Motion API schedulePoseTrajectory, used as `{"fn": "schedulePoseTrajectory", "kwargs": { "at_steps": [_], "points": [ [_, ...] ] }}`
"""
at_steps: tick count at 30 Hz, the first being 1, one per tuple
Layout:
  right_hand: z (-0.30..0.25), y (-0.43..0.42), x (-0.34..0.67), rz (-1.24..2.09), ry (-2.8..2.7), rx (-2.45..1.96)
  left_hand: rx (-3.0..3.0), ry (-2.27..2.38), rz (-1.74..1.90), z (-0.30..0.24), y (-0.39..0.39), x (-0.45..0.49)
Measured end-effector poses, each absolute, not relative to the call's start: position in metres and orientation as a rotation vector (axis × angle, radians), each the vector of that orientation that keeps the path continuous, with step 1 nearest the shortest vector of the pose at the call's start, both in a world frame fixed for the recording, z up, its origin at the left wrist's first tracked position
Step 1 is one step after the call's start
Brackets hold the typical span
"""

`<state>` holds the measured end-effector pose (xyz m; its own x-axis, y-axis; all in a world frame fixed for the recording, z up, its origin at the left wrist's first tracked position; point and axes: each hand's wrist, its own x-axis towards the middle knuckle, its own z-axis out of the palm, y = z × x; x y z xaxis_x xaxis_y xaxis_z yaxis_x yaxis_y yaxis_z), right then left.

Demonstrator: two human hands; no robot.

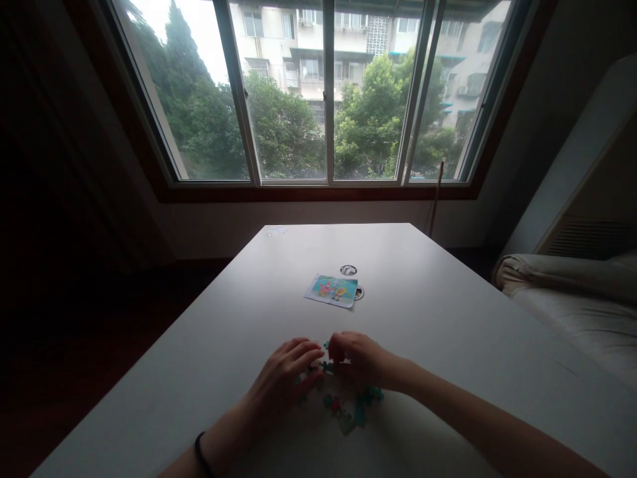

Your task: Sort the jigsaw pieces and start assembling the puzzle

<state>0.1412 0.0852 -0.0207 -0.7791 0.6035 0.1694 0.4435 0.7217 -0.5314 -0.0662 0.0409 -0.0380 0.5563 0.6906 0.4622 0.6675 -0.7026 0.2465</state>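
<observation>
Jigsaw pieces (359, 410) in teal, red and pale tones lie in a loose pile at the near middle of the white table. My left hand (293, 365) rests over the pile's left side, fingers curved and apart, its fingertips close to a small teal jigsaw piece (327, 366). Opposite it, my right hand (355, 358) has its fingers curled down in a pinch at the pieces; what lies between the fingertips is mostly hidden by the hand, but a jigsaw piece shows right at them. Beyond both hands lies a colourful cartoon picture card (332, 291).
The white table (223, 318) narrows toward a window (326, 93). Two round stickers or discs lie near the card, one farther back (348, 270) and one partly under it (360, 293). A pale cushioned seat (572, 285) stands at the right, and a thin stick (436, 199) leans under the window.
</observation>
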Motion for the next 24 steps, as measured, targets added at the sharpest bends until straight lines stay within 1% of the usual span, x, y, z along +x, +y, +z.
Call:
{"fn": "schedulePoseTrajectory", "kwargs": {
  "at_steps": [4,10,17,21,24],
  "points": [
    [-0.023,0.082,0.14,0.797,-2.532,-0.704,2.643,1.146,0.863,-0.038,0.041,-0.065],
    [-0.026,0.092,0.145,0.81,-2.415,-0.633,2.524,1.233,0.907,-0.036,0.043,-0.069],
    [-0.021,0.103,0.151,0.728,-2.444,-0.757,2.702,1.062,0.721,-0.035,0.038,-0.067],
    [-0.006,0.114,0.165,0.762,-2.437,-0.84,2.79,0.925,0.482,-0.023,0.026,-0.055],
    [0.001,0.121,0.178,0.803,-2.57,-0.883,2.778,0.799,0.323,-0.013,0.015,-0.045]
  ]
}}
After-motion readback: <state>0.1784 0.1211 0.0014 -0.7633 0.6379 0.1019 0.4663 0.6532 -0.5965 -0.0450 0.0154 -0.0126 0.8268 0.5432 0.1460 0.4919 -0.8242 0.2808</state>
